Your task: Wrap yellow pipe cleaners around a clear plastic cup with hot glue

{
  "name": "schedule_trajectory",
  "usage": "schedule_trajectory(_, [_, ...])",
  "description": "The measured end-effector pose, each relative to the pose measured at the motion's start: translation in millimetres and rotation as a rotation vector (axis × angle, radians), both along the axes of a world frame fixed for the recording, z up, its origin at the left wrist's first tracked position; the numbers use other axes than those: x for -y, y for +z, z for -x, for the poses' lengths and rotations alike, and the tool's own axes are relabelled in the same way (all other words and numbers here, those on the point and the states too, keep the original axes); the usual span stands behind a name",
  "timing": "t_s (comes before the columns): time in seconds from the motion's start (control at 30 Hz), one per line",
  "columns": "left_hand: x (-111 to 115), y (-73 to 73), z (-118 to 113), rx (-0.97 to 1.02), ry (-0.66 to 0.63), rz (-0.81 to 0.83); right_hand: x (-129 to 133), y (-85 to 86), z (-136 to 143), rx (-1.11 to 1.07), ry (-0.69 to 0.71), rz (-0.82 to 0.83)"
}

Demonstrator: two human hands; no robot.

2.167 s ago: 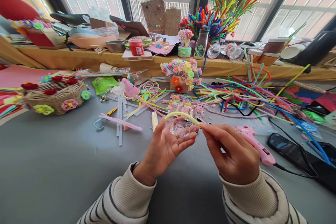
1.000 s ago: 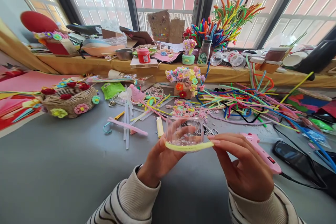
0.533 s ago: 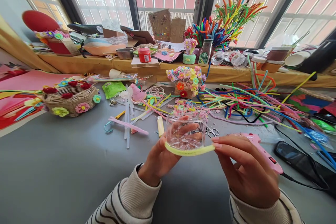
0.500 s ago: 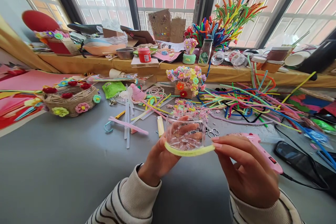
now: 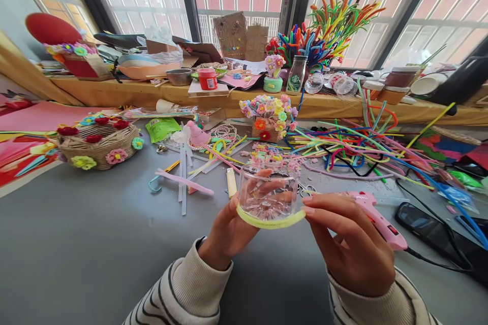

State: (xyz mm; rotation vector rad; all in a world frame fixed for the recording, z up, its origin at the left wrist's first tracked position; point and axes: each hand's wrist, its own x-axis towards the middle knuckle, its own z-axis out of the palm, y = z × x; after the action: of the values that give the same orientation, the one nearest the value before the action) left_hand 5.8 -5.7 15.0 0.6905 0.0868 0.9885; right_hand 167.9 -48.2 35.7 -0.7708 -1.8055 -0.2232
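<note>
My left hand [image 5: 232,228] is wrapped round a clear plastic cup [image 5: 269,193], its fingers showing through the far wall and its thumb at the near left side. A yellow pipe cleaner [image 5: 272,223] curves along the cup's lower front edge. Its left end lies by my left thumb. My right hand [image 5: 353,238] pinches the other end between thumb and fingertips, just right of the cup. Behind my right hand, a pink glue gun [image 5: 381,223] lies on the table.
A yellow lighter [image 5: 231,183] and small scissors [image 5: 306,189] lie behind the cup. Many pipe cleaners [image 5: 354,147] spread at the back right. A twine basket [image 5: 101,147] stands at left, glue sticks [image 5: 183,177] nearer the middle. A black phone [image 5: 415,221] and cable lie at right.
My right hand has moved slightly left and closer to the cup, bringing the pipe cleaner's free end nearer its wall. My left hand keeps its hold on the cup.
</note>
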Motion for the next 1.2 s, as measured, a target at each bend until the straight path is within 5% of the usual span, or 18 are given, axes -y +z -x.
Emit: schedule_trajectory(1.2, [-2.5,0.1,-1.6,-0.005,-0.133,0.093,1.0,1.5,4.4,-0.088,-0.004,0.05])
